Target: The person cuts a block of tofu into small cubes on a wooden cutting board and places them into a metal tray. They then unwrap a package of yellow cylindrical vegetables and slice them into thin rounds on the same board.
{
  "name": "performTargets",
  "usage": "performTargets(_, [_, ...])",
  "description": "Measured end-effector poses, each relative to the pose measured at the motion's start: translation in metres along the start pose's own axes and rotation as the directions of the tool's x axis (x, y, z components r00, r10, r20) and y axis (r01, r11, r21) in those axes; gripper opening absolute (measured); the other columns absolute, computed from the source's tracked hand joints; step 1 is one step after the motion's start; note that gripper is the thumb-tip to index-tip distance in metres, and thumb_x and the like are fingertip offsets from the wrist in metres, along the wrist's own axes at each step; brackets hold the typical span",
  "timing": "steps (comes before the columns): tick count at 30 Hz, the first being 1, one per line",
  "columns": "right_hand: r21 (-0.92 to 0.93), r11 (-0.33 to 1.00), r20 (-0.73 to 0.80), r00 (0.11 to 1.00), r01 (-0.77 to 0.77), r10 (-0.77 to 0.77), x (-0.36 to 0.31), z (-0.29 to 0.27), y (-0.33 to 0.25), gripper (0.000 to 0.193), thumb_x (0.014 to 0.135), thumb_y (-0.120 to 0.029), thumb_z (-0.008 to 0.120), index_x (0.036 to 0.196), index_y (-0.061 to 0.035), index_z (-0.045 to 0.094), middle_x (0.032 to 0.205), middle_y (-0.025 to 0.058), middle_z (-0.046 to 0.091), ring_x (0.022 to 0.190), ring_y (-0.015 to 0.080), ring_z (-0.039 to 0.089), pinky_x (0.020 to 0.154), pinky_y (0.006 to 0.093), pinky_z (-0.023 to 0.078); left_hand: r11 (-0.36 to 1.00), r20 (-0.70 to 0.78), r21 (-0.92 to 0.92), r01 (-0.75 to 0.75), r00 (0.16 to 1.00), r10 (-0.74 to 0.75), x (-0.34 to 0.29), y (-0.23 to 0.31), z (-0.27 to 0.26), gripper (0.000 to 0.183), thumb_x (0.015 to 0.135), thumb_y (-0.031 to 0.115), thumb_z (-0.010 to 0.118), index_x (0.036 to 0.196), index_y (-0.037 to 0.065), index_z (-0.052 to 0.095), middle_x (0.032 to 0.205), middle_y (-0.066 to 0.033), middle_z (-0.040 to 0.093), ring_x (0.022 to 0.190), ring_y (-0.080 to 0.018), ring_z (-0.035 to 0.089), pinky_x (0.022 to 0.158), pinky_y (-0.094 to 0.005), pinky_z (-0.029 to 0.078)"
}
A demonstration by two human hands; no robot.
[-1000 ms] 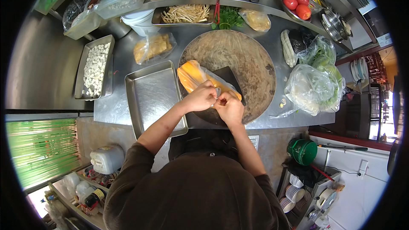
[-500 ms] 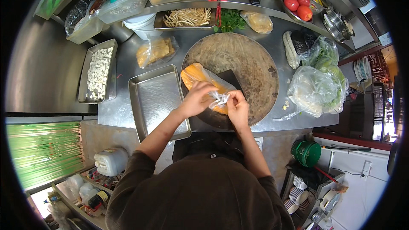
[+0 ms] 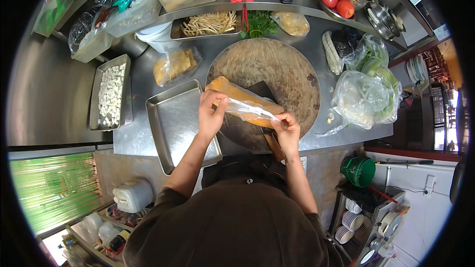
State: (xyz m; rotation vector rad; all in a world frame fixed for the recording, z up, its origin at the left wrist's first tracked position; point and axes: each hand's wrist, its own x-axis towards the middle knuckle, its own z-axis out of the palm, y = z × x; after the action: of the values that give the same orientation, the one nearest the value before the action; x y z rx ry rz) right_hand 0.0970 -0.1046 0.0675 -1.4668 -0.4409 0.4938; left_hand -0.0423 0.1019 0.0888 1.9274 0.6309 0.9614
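Observation:
A clear plastic bag (image 3: 242,100) with something orange inside lies on the round wooden chopping block (image 3: 277,62). Its mouth is stretched out in a whitish strip between my hands. My left hand (image 3: 212,113) pinches one end of the strip, and my right hand (image 3: 288,131) pinches the other. Partly under the bag is a cleaver (image 3: 263,90) with a dark blade, its brown handle sticking out toward me beside my right hand. An unoccupied metal tray (image 3: 180,113) sits left of the block, close to my left forearm.
A tray of white cubes (image 3: 112,94) and a bag of yellowish pieces (image 3: 174,66) are on the left. Bagged vegetables (image 3: 366,99) lie on the right. Behind the block are a tray of pale strips (image 3: 210,23) and green herbs (image 3: 258,23). A shelf (image 3: 208,6) crosses above them.
The bag's knotted, bunched neck has come undone and is now spread wide. My hands have moved apart, left hand leftward and right hand rightward. The cleaver's handle now shows.

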Motion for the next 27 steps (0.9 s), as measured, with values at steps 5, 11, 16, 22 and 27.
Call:
performTargets(5, [-0.227, 0.965, 0.068, 0.990, 0.133, -0.121, -0.012, 0.008, 0.003, 0.024, 0.088, -0.002, 0.075, 0.108, -0.0060, 0.063, 0.112, 0.0069, 0.059, 0.108, 0.0168, 0.056, 0.096, 0.0297, 0.044, 0.999, 0.036, 0.017, -0.041, 0.999, 0.040, -0.005, 0.009, -0.008, 0.003, 0.092, 0.008, 0.068, 0.091, 0.006, 0.066, 0.096, -0.0067, 0.064, 0.100, -0.0263, 0.056, 0.093, -0.0377, 0.042])
performTargets(11, [-0.418, 0.856, 0.148, 0.952, 0.306, -0.268, 0.004, 0.032, -0.024, 0.018, 0.080, -0.011, 0.083, 0.091, -0.0047, 0.070, 0.092, 0.0087, 0.063, 0.095, 0.0292, 0.059, 0.091, 0.0368, 0.044, 0.980, 0.072, 0.083, -0.180, 0.982, 0.175, 0.004, 0.010, -0.011, 0.003, 0.092, 0.007, 0.068, 0.095, 0.007, 0.066, 0.105, -0.0075, 0.068, 0.104, -0.0261, 0.056, 0.095, -0.0378, 0.042])
performTargets(16, [0.079, 0.992, -0.095, 0.990, -0.099, 0.106, 0.010, 0.006, -0.036, 0.010, 0.097, -0.012, 0.071, 0.092, -0.0033, 0.069, 0.088, 0.0005, 0.065, 0.082, 0.0131, 0.058, 0.083, 0.0256, 0.046, 0.999, -0.250, 0.022, -0.033, 0.967, 0.037, 0.003, -0.001, -0.019, 0.003, 0.096, 0.003, 0.063, 0.099, 0.004, 0.064, 0.104, -0.0082, 0.066, 0.103, -0.0206, 0.058, 0.096, -0.0329, 0.044])
performTargets(22, [0.357, 0.933, 0.025, 0.999, -0.041, 0.034, -0.014, 0.011, -0.058, 0.009, 0.103, -0.014, 0.061, 0.103, -0.0058, 0.063, 0.091, 0.0003, 0.062, 0.086, 0.0090, 0.056, 0.086, 0.0236, 0.043, 0.939, 0.045, -0.171, -0.298, 0.950, 0.310, -0.015, 0.068, -0.009, 0.009, 0.092, 0.001, 0.066, 0.100, 0.003, 0.064, 0.102, -0.0115, 0.067, 0.097, -0.0228, 0.063, 0.087, -0.0349, 0.050])
performTargets(27, [0.450, 0.880, 0.044, 0.988, -0.152, 0.148, -0.035, 0.003, -0.063, 0.015, 0.101, -0.012, 0.062, 0.114, -0.0049, 0.064, 0.086, -0.0003, 0.059, 0.083, 0.0090, 0.054, 0.084, 0.0258, 0.043, 0.975, 0.576, -0.113, -0.190, 0.787, 0.220, -0.004, 0.084, 0.027, 0.010, 0.091, 0.001, 0.062, 0.100, 0.004, 0.065, 0.096, -0.0138, 0.066, 0.093, -0.0357, 0.065, 0.081, -0.0419, 0.052])
